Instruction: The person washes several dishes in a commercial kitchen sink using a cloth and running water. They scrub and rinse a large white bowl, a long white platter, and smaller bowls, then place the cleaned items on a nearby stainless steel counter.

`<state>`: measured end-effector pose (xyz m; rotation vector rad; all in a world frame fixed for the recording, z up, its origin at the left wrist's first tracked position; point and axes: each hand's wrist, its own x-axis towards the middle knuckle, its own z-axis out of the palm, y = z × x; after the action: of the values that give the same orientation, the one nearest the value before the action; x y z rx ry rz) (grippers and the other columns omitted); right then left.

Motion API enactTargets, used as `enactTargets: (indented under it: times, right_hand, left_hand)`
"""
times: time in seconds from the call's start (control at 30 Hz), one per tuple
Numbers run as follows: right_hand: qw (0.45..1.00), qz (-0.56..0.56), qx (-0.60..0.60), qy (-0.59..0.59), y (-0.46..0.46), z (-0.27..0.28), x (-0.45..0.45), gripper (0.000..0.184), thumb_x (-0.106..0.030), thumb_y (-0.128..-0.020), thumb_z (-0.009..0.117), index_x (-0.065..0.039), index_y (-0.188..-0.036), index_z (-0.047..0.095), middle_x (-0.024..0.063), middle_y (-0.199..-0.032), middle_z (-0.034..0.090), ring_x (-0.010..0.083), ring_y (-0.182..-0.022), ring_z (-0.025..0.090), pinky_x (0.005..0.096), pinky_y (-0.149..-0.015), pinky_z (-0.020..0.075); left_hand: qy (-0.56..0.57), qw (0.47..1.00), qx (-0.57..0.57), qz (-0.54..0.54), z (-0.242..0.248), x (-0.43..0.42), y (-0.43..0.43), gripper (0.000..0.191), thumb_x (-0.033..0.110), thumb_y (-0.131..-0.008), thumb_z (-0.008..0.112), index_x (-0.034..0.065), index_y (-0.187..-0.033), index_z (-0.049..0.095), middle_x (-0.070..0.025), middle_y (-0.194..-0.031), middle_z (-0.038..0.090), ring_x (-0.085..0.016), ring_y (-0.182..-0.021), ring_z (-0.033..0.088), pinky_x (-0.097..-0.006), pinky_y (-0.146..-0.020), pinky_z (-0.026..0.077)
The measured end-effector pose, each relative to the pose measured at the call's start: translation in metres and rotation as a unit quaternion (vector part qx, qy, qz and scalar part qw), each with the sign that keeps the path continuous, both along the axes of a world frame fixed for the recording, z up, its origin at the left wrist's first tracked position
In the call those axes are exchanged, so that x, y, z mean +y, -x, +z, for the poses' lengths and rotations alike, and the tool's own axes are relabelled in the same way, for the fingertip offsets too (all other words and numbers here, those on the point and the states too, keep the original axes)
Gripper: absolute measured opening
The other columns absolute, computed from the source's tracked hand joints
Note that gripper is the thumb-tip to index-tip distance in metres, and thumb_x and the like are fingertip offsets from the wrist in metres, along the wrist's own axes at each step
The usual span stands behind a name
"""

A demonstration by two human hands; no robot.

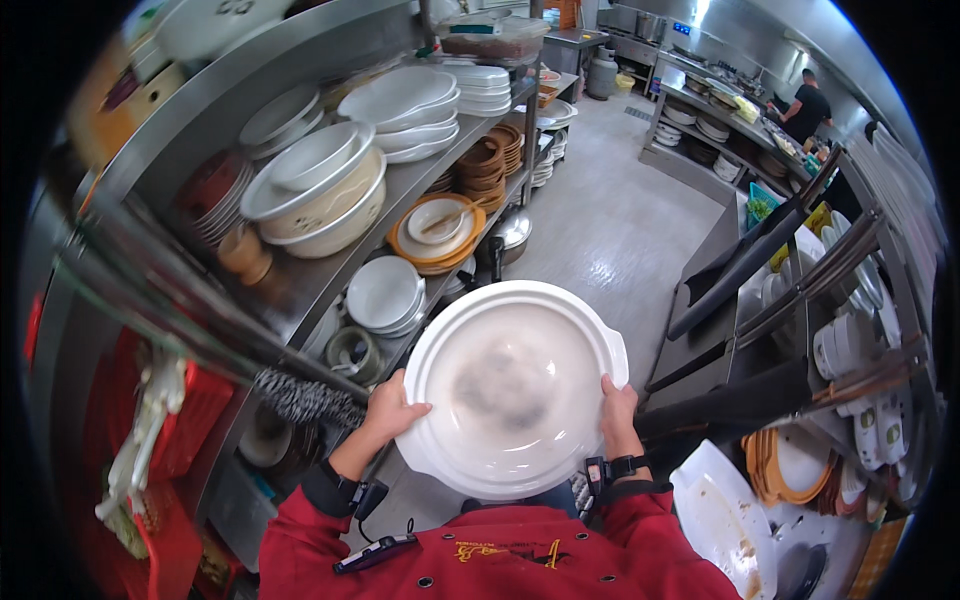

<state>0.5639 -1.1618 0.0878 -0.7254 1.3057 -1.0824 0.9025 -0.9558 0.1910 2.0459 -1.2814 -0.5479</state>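
A large round white ceramic dish (pixel 450 337) with side lugs is held level in front of my body. Greyish scorch-like marks darken the middle of its glossy surface. My left hand (pixel 394 409) grips its left rim, thumb on top. On the opposite side my right hand (pixel 619 409) clasps the rim near a lug, thumb also on top. The fingers beneath the dish are hidden. Both wrists carry black straps with small devices.
Steel shelving on my left bears stacked bowls (pixel 322 195), oval white plates (pixel 412 112), brown clay pots (pixel 480 169) and a lidded pan (pixel 514 232). To the right stands a dish rack (pixel 810 277); below it lies a soiled white platter (pixel 724 517). A person (pixel 806 109) works at the far stove.
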Motion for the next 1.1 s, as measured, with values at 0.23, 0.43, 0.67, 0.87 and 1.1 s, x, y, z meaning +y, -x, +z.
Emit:
enactTargets:
  times: [0.23, 0.43, 0.67, 0.87, 1.1]
  right_hand:
    - [0.999, 0.005, 0.026, 0.027, 0.026, -0.033, -0.187, 0.024, -0.008, -0.085, 0.063, 0.006, -0.104, 0.058, 0.0115, -0.098, 0.064, 0.0197, -0.085, 0.061, 0.0318, -0.075, 0.0469]
    - [0.996, 0.078, 0.044, 0.001, 0.050, -0.035, -0.337, 0.028, -0.002, -0.083, 0.059, 0.006, -0.110, 0.056, 0.0121, -0.100, 0.064, 0.0203, -0.087, 0.062, 0.0327, -0.077, 0.0481]
    - [0.986, 0.160, -0.018, 0.032, 0.057, 0.019, -0.491, 0.036, 0.007, -0.076, 0.054, 0.005, -0.112, 0.053, 0.0125, -0.100, 0.064, 0.0213, -0.087, 0.064, 0.0325, -0.080, 0.0505]
    - [0.988, 0.100, -0.080, 0.089, 0.070, 0.029, -0.626, 0.054, 0.010, -0.070, 0.048, 0.004, -0.123, 0.045, 0.0124, -0.108, 0.061, 0.0220, -0.095, 0.062, 0.0331, -0.087, 0.0491]
    - [0.984, 0.032, -0.161, 0.074, 0.076, 0.044, -0.759, 0.060, 0.009, -0.065, 0.044, 0.002, -0.124, 0.044, 0.0152, -0.114, 0.058, 0.0270, -0.101, 0.060, 0.0369, -0.093, 0.0474]
  left_hand:
    - [-0.037, 0.998, -0.042, -0.008, 0.010, -0.212, 0.013, 0.047, 0.028, -0.065, 0.075, 0.0028, -0.100, 0.055, -0.0193, -0.088, 0.066, -0.036, -0.084, 0.064, -0.0431, -0.076, 0.049]
    - [-0.020, 1.000, 0.000, -0.001, 0.011, -0.367, 0.012, 0.049, 0.026, -0.065, 0.075, 0.0022, -0.105, 0.058, -0.0196, -0.090, 0.066, -0.034, -0.085, 0.065, -0.0402, -0.077, 0.049]
    - [-0.009, 0.995, 0.098, -0.007, -0.007, -0.550, -0.017, 0.041, 0.021, -0.064, 0.075, -0.0020, -0.095, 0.063, -0.0201, -0.086, 0.067, -0.030, -0.079, 0.066, -0.0366, -0.074, 0.050]
    - [0.001, 0.989, 0.135, -0.068, -0.022, -0.736, -0.031, 0.042, 0.024, -0.065, 0.074, 0.0003, -0.098, 0.063, -0.0187, -0.090, 0.067, -0.031, -0.083, 0.065, -0.0372, -0.075, 0.049]
    - [-0.052, 0.992, 0.080, -0.088, -0.018, -0.923, -0.016, 0.045, 0.028, -0.063, 0.075, 0.0010, -0.096, 0.062, -0.0197, -0.092, 0.065, -0.034, -0.087, 0.064, -0.0394, -0.076, 0.049]
